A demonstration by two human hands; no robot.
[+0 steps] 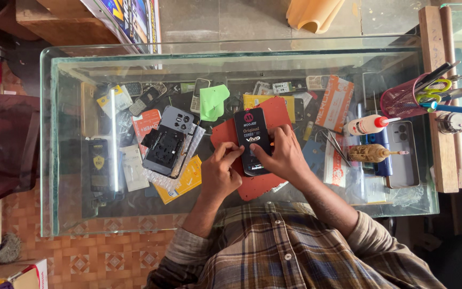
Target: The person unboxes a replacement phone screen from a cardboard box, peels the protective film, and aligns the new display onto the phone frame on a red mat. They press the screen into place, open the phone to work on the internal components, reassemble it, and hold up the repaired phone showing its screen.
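A black phone screen part (251, 134) with printed film lies on a red mat (276, 115) on the glass counter (231, 53). My left hand (219, 172) pinches its lower left edge with thumb and forefinger. My right hand (283, 154) grips its lower right side, fingers curled over the edge. Both forearms in plaid sleeves reach in from below. To the left, an opened grey phone body (169, 140) with a black inner frame rests on bubble wrap and a yellow packet.
A pink mesh cup (402, 99) of scissors and tools stands at the right, beside a white glue bottle (367, 125), a brown bottle (369, 153), tweezers (335, 143) and a grey phone back (403, 152). A green cloth (213, 101) lies behind. Under the glass sit several phones and packets.
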